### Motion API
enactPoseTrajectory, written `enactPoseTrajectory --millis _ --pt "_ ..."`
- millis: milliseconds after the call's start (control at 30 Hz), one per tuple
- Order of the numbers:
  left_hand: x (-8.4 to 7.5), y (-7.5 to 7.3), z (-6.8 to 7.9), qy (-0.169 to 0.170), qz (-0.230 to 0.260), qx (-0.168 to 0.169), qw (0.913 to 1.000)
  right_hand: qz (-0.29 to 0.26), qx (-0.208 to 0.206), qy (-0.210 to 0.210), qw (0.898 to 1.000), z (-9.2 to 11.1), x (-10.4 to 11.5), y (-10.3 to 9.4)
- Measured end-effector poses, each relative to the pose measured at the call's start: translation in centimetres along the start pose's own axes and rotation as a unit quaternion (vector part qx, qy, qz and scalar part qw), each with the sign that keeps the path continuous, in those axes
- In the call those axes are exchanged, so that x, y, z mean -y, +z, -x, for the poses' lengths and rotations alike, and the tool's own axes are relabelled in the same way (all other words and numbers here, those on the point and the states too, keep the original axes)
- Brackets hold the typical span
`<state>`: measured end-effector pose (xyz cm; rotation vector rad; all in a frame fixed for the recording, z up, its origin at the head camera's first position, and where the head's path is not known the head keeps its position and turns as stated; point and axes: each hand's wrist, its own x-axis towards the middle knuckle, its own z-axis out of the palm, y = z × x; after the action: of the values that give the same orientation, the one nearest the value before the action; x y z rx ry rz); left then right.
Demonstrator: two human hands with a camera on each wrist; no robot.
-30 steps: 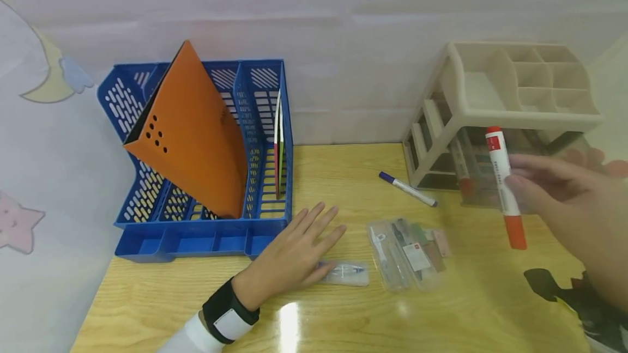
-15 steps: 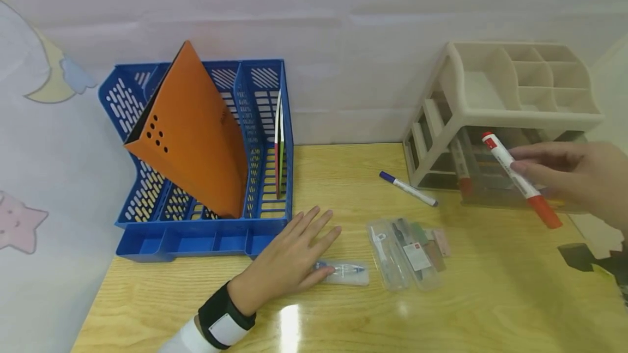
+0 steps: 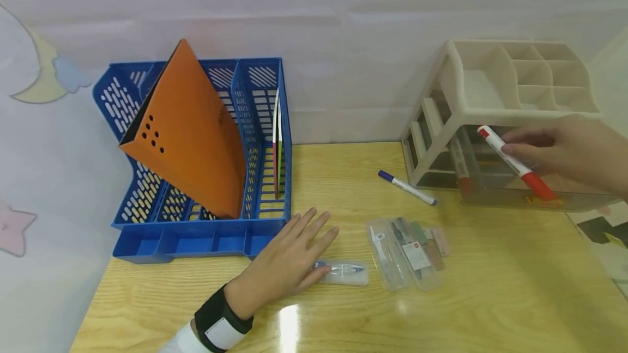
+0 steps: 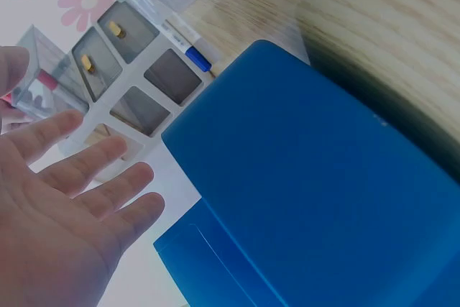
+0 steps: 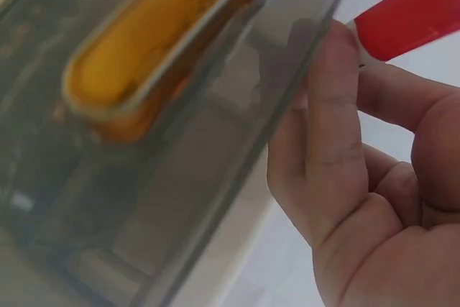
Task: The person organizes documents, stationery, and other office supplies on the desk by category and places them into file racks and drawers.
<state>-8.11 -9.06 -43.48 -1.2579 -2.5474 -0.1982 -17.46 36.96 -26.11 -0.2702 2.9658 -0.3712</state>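
Note:
In the head view, my right hand (image 3: 574, 151) pinches a white marker with red ends (image 3: 510, 157) between thumb and fingers. The marker slants above a pulled-out clear drawer (image 3: 490, 198) of a beige desk organizer (image 3: 461, 108). Another red-ended marker (image 3: 463, 170) shows at that drawer's left side. In the right wrist view, my fingers (image 5: 334, 113) are beside the drawer wall, and the marker's red end (image 5: 410, 16) sticks out past them. My left hand (image 3: 289, 257) lies with fingers spread, its thumb by a clear packet (image 3: 348, 273) with a blue-tipped item.
A blue-capped marker (image 3: 407, 187) lies near the organizer. Clear cases (image 3: 390, 257) and small erasers sit mid-table. A blue file rack (image 3: 196, 244) at left holds an orange folder (image 3: 191, 140) and thin booklets (image 3: 277, 146). The drawer front bears an orange handle (image 5: 144, 48).
My right hand has moved up and back over the drawer, and the marker has gone from nearly upright to slanted. My left hand has barely shifted.

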Motion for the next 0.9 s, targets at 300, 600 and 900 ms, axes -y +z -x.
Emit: enactPoseTrajectory --millis 300,600,900 --pt "-0.1 0.1 0.0 -0.005 -0.005 0.012 0.9999 0.039 0.01 -0.011 0.999 -2.0 0.7 0.1" --pt "-0.1 0.2 0.0 -0.002 -0.014 0.011 0.9998 0.078 -0.039 -0.073 0.993 -2.9 2.0 2.2" --pt "0.0 0.1 0.1 -0.005 -0.024 0.012 0.9996 0.037 0.004 -0.063 0.997 -4.1 2.2 2.9"
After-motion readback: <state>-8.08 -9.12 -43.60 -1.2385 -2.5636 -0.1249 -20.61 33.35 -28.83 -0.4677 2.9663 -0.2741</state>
